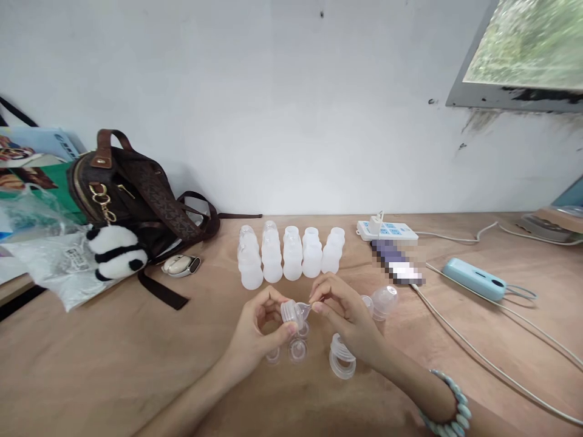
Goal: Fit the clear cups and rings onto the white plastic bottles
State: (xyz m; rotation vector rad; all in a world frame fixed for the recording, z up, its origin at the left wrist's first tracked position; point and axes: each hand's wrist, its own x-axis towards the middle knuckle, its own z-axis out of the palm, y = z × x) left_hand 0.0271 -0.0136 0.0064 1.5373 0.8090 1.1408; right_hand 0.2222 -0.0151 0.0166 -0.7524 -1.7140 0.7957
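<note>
Between fingers and thumb, my left hand (262,325) grips a clear ribbed screw ring (290,312). A clear silicone bottle nipple (302,308) sticks out of the ring toward the right. My right hand (344,312) pinches the nipple's tip, thumb against fingers. Below the hands several loose clear nipples (297,350) lie on the table. Under my right hand rest more screw rings (342,366), partly overlapping. Translucent domed caps (385,301) lie just right of that hand. Behind them, rows of frosted bottles (292,258) stand upright, the left ones with clear tops.
A brown backpack (136,188) with a panda plush (118,252) and a plastic bag (50,261) stand at left, near a watch-like item (181,265). At right are a power strip (387,230), a phone (396,262), a blue power bank (473,279) and a white cable (473,346).
</note>
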